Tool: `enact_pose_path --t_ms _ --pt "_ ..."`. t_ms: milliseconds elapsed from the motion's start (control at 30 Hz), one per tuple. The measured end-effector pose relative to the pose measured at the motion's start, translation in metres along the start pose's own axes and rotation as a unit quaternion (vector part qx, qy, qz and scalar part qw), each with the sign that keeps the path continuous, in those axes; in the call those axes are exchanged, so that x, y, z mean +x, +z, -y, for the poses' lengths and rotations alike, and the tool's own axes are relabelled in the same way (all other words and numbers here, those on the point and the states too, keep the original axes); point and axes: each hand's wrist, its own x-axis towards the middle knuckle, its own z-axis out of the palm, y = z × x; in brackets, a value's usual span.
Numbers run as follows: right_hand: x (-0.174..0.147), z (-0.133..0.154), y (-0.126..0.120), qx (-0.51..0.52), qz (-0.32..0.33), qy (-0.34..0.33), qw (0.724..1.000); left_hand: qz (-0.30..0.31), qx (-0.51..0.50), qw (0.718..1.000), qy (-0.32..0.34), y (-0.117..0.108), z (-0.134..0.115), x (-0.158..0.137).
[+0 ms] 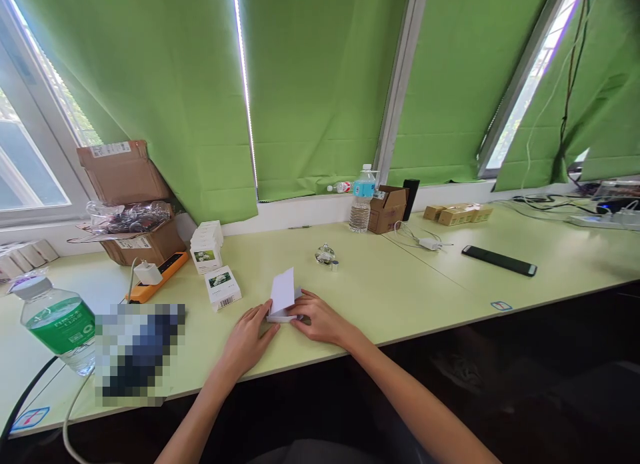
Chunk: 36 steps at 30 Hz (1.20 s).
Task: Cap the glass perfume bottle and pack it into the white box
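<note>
Reaches in with both forearms (400, 384) slanting inward over the near edge of the tabletop (400, 297). Holds the small white box (281, 319) near that edge, between both hands, with its flap (283, 289) raised. With the left hand (247, 334), touches the left side, spreading thumb from fingers; cannot tell of any clamping in that grip. With the right hand (320, 319), clamps the right side between thumb and fingers.

The white carton (283, 292) appeared to be thin paperboard, smooth and matt. The table (380, 301) presented a smooth surface with a faint sheen. The clear piece (325, 254) was glossy; whether glass or plastic could not be determined. The green-labelled bottle (60, 324) was of transparent, shiny plastic. The blinds (320, 84) appeared to be matt, creased cloth; the open shipping box (160, 243), dull brown cardboard.
</note>
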Motion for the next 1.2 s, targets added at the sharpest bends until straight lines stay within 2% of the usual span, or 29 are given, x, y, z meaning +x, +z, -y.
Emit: enact_pose_path --t_ms 633,1200 --pt "-0.0008 0.0050 -0.0040 -0.002 -0.001 0.007 1.000 0.015 0.039 0.999 0.024 0.0008 0.0008 -0.0007" --pt "-0.0013 -0.0003 0.0018 -0.012 -0.010 0.019 1.000 0.008 0.031 0.999 0.010 0.0013 0.0002 -0.0005"
